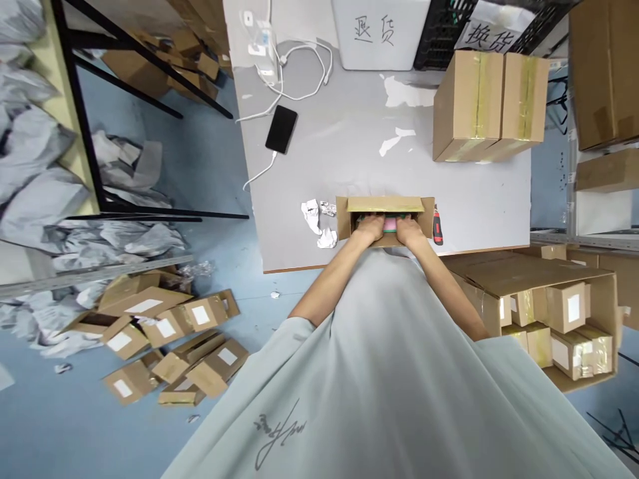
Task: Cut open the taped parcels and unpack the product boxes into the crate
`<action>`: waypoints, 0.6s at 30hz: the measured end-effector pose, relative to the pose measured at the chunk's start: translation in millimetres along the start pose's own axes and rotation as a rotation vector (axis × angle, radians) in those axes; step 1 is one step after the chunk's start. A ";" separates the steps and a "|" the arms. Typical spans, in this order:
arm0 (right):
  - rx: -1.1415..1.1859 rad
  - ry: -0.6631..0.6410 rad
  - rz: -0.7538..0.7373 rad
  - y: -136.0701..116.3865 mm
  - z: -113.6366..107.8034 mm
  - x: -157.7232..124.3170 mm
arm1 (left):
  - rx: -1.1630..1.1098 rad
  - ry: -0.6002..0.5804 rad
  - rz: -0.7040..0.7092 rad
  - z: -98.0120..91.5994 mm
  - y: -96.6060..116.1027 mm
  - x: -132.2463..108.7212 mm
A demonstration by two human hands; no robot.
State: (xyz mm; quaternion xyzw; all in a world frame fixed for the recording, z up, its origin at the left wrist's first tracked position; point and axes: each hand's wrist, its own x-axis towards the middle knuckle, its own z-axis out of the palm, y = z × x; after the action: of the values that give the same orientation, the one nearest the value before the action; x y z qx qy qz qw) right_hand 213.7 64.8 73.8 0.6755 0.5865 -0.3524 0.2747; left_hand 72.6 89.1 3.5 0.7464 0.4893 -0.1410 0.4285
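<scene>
An open cardboard box stands at the table's front edge, its flaps folded outward. Both of my hands reach into it. My left hand is at the left side of the opening and my right hand at the right, with the fingertips of each hidden inside. Between them shows a pink and green item, whose kind I cannot make out. Whether my fingers grip it is not visible. Just right of the box lies a red and black utility knife. Crumpled white paper lies to its left.
A phone on a white cable lies on the table, below a power strip. Two taped boxes stand back right, near a white bin and black crate. A large carton of small boxes is at right; discarded boxes litter the left floor.
</scene>
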 end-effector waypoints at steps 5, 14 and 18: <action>0.076 -0.098 0.013 1.3 -2.3 15.8 | -0.020 -0.032 -0.056 2.7 -3.2 8.8; 0.146 -0.088 0.009 1.6 4.0 17.3 | -0.075 0.045 -0.066 -1.2 -2.1 1.6; 0.146 -0.072 0.003 -0.8 6.3 14.8 | -0.204 0.150 -0.069 -11.3 9.0 6.0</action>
State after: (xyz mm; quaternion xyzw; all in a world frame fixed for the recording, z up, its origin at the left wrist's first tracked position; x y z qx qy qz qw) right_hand 212.9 68.8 58.2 0.6815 0.5478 -0.4182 0.2461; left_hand 80.8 100.1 11.0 0.6901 0.5572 -0.0491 0.4592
